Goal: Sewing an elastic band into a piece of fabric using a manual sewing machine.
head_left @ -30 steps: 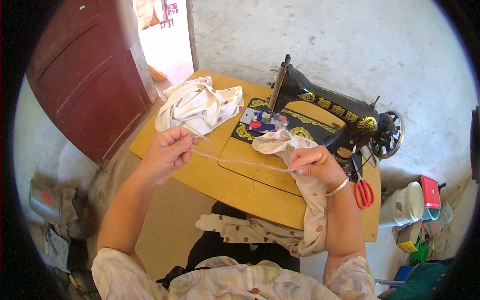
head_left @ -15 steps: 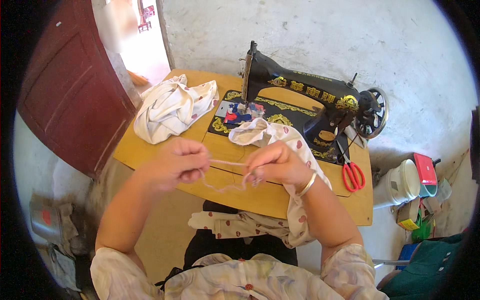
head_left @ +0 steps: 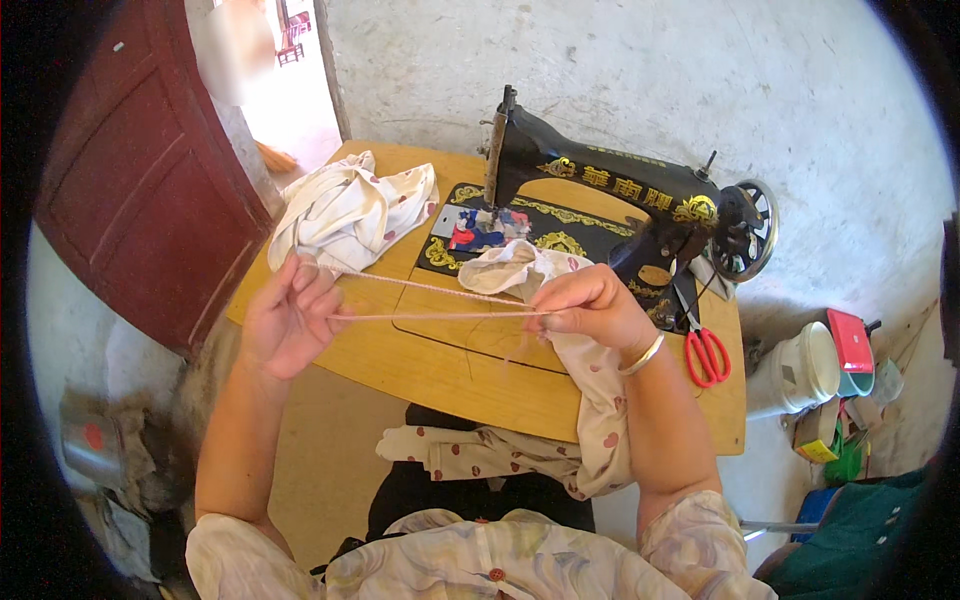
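Note:
Between my hands a thin pale pink cord (head_left: 430,316) is drawn out as a long, narrow loop above the wooden table (head_left: 450,350). My left hand (head_left: 290,320) has its fingers curled through the loop's left end. At the other end, thumb and fingers of my right hand (head_left: 595,312) pinch the strands together. Beneath the right hand, cream cloth with dark red hearts (head_left: 603,385) hangs off the table's front edge toward my lap. Behind it stands a black sewing machine (head_left: 610,175), with colourful fabric scraps (head_left: 485,230) at its needle.
A crumpled cream cloth (head_left: 340,215) lies on the table's left part. Red-handled scissors (head_left: 707,357) rest at the right edge, by the machine's handwheel (head_left: 745,230). A white bucket (head_left: 800,370) stands on the right. A dark red door (head_left: 140,180) is at left.
My hands have moved apart, the left one going left and up, the right slightly right. The cord, partly slack before, is now pulled taut into two strands.

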Demonstrator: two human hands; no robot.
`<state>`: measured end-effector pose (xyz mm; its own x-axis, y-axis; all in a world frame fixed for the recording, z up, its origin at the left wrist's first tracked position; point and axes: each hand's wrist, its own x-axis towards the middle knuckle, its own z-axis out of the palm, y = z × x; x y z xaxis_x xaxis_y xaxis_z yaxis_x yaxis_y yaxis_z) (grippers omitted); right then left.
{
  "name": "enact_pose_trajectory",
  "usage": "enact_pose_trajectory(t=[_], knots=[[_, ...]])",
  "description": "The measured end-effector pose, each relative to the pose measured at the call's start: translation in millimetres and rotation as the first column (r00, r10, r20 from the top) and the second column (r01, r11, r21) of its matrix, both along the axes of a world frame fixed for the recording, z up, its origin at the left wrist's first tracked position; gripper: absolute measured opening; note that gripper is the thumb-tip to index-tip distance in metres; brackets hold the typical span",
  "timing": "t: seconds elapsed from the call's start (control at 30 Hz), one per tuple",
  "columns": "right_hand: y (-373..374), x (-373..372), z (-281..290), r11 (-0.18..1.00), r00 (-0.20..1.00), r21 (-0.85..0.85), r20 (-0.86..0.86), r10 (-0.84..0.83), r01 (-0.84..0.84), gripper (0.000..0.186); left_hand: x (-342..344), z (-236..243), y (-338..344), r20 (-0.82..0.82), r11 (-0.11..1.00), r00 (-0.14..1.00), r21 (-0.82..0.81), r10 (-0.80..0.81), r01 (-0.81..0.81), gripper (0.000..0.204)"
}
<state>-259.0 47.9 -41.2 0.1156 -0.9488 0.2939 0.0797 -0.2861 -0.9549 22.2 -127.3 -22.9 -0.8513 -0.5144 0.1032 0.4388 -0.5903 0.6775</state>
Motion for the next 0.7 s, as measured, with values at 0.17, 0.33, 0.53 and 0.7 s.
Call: enact_pose_trajectory(t=[0.17, 0.33, 0.53, 0.7], knots=[[-1, 14, 0, 0.953, 0.891, -0.222, -0.360, -0.276, 0.205, 0.010, 5, -6, -14, 0.054, 0.986, 0.998, 0.162, 0.014, -0.023, 0.017], [-1, 25, 11, 0.861, 0.684, -0.460, -0.557, -0.471, 0.218, 0.007, 13, -8, -21, 0.144, 0.986, 0.989, 0.155, 0.031, -0.054, 0.014], [-1, 29, 17, 0.811, 0.577, -0.551, -0.603, -0.551, 0.198, 0.010, 20, -6, -24, 0.305, 0.989, 0.949, 0.089, 0.085, -0.117, 0.016], [-1, 21, 12, 0.737, 0.548, -0.622, -0.532, -0.646, 0.264, 0.015, 37, 0, -32, 0.438, 0.984, 0.881, -0.077, 0.179, -0.161, 0.015]])
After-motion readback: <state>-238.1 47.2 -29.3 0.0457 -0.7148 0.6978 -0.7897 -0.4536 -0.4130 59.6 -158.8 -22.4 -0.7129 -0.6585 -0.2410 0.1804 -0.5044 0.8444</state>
